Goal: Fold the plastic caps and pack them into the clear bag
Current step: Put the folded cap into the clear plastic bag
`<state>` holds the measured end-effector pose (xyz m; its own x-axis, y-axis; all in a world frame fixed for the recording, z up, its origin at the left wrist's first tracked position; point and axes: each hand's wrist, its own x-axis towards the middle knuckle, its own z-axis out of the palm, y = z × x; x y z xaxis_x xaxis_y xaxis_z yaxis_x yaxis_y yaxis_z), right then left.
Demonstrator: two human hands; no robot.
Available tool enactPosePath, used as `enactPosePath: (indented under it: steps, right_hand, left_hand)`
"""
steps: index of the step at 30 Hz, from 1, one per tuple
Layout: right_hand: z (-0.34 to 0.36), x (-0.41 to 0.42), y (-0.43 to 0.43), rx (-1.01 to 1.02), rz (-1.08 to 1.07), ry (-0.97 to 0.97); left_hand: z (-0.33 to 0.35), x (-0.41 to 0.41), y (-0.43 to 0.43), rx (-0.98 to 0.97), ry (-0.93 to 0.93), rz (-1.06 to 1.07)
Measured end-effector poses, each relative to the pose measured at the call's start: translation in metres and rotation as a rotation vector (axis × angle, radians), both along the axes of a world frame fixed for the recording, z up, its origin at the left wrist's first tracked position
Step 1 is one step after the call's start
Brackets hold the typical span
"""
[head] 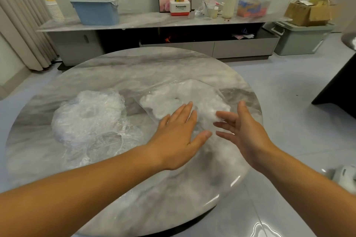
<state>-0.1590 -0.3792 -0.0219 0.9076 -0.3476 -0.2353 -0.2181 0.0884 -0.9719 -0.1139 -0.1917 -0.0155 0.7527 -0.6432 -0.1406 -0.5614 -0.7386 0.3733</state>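
Note:
A clear bag (194, 92) lies flat on the round marble table (134, 67), right of centre, with white folded plastic caps (159, 102) bunched inside it. To its left sits a loose heap of crumpled clear plastic caps (88, 115). My left hand (179, 136) lies palm down with straight fingers on the bag's near edge. My right hand (242, 127) hovers at the bag's right side, fingers spread and relaxed, holding nothing I can make out.
A long marble sideboard (154, 20) stands beyond the table with a blue lidded bin (96, 10), paper cups (52, 5), a picture frame and boxes. A green storage bin (300, 38) and a cardboard box stand at the right. A dark furniture piece (339, 90) is at far right.

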Motion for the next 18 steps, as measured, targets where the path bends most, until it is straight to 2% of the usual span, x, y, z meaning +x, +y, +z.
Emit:
enactPosePath:
  steps: [9,18]
  right_hand:
    - [0.012,0.035,0.021,0.324,0.161,-0.074]
    - [0.019,0.068,0.047,0.524,0.085,-0.085]
  left_hand:
    - [0.005,-0.001,0.016,-0.237,0.195,-0.046]
    - [0.001,-0.006,0.039,-0.380,0.242,-0.129]
